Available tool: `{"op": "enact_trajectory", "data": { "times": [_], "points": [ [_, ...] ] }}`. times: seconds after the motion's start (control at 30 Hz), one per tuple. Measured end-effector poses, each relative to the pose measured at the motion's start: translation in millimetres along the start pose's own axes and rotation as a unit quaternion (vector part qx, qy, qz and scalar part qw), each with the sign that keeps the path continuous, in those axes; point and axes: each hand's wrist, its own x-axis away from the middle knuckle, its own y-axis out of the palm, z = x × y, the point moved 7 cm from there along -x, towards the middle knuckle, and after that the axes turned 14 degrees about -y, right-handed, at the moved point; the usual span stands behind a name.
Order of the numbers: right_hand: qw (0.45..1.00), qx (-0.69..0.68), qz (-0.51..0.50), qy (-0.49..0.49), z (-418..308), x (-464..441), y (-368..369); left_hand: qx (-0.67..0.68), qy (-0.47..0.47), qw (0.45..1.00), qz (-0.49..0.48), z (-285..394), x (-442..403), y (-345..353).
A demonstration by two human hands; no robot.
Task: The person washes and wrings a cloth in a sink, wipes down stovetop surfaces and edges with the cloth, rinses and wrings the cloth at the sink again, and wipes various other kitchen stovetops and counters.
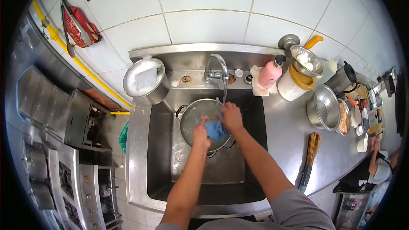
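Observation:
A round metal pot [194,113] with dark side handles sits in the steel sink [221,170], cloudy water inside it. Over the pot, a crumpled blue cloth [216,130] is stretched between my two hands. My left hand [200,134] closes on its left side, thumb uppermost. On the upper right, my right hand [231,118] grips the cloth with bent fingers, just below the faucet [223,76]. A pale, thin piece shows by the right fingertips; its kind is unclear. Water appears to run from the spout near that hand.
A pot of suds [147,89] stands at the sink's left corner. Right of the faucet are a pink pump bottle [269,74] and a yellow-lidded tub [294,85]. A metal bowl [324,108] and a stick brush [312,153] lie on the right counter. Another person [379,166] is at far right.

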Motion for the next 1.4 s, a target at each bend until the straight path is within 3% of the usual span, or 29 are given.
{"op": "enact_trajectory", "data": {
  "times": [0.07,0.1,0.13,0.17,0.2,0.23,0.27,0.33,0.37,0.4,0.43,0.47,0.53,0.57,0.63,0.67,0.77,0.83,0.9,0.93,1.0,1.03,1.1,1.13,1.17,1.23,1.3,1.33,1.4],
  "points": [
    [0.993,0.065,0.084,-0.058,0,-6,-12,-0.012,0.084,0.996,0.014,24,6,-6],
    [0.993,0.067,0.084,-0.058,3,-3,1,-0.145,0.147,0.978,0.042,34,4,-18],
    [0.988,0.104,-0.014,-0.116,-3,7,38,-0.277,0.207,0.936,0.067,36,0,-25],
    [0.969,0.139,-0.11,-0.171,-9,22,73,-0.279,0.206,0.936,0.063,21,-17,-43],
    [0.965,0.161,-0.117,-0.171,-14,46,90,-0.473,0.288,0.825,0.114,7,-33,-55],
    [0.96,0.182,-0.124,-0.174,-20,61,100,-0.637,0.355,0.666,0.159,-2,-40,-53],
    [0.961,0.182,-0.12,-0.172,-26,52,93,-0.638,0.358,0.663,0.157,0,-38,-49],
    [0.865,0.105,-0.483,-0.088,-18,65,117,-0.77,0.183,0.608,0.069,-25,-41,-38],
    [0.867,0.103,-0.48,-0.084,-17,66,115,-0.772,0.185,0.605,0.067,-25,-33,-28],
    [0.952,-0.031,-0.296,-0.067,-15,51,102,-0.711,0.195,0.669,0.095,-13,-25,-15],
    [0.981,-0.161,-0.095,-0.048,-12,39,73,-0.643,0.205,0.728,0.122,-1,-17,-2],
    [0.982,-0.158,-0.092,-0.047,-6,34,65,-0.643,0.207,0.728,0.119,6,-11,16],
    [0.925,-0.349,-0.135,0.063,-3,21,38,-0.431,0.2,0.879,0.026,23,6,43],
    [0.925,-0.35,-0.132,0.064,-2,17,29,-0.378,0.188,0.907,-0.004,38,26,62],
    [0.793,-0.598,-0.107,0.047,-11,10,14,-0.264,0.158,0.948,-0.081,65,62,101],
    [0.879,-0.452,-0.152,0.016,5,9,19,-0.206,0.135,0.961,-0.127,76,74,112],
    [0.871,-0.443,-0.146,0.151,41,7,21,-0.086,0.103,0.965,-0.226,107,102,126],
    [0.84,-0.486,-0.163,0.179,28,-1,-19,-0.093,0.12,0.967,-0.207,120,100,108],
    [0.767,-0.604,-0.023,0.215,33,-6,-39,-0.097,0.137,0.968,-0.189,116,88,90],
    [0.737,-0.648,0.019,0.19,26,-9,-44,-0.194,0.095,0.968,-0.125,100,67,73],
    [0.762,-0.635,0.026,0.127,-1,-11,-53,-0.328,-0.005,0.945,0.007,64,30,39],
    [0.782,-0.619,0.036,0.067,-17,-12,-58,-0.325,-0.003,0.946,0.006,59,34,46],
    [0.812,-0.581,-0.019,0.053,-39,1,-56,-0.115,-0.183,0.963,-0.16,29,44,68],
    [0.848,-0.525,-0.054,0.037,-49,9,-57,-0.08,-0.226,0.957,-0.164,23,27,63],
    [0.88,-0.467,-0.089,0.021,-57,16,-58,-0.077,-0.224,0.957,-0.165,16,12,57],
    [0.859,-0.507,-0.051,0.05,-42,29,-49,-0.052,-0.227,0.947,-0.222,7,10,67],
    [0.708,-0.674,0.139,0.16,-7,36,-34,-0.043,-0.144,0.972,-0.179,8,12,77],
    [0.709,-0.673,0.139,0.158,-5,37,-26,-0.032,-0.062,0.989,-0.133,14,18,81],
    [0.612,-0.699,0.293,0.225,14,47,-18,-0.031,-0.067,0.988,-0.135,5,36,102]
  ]
}}
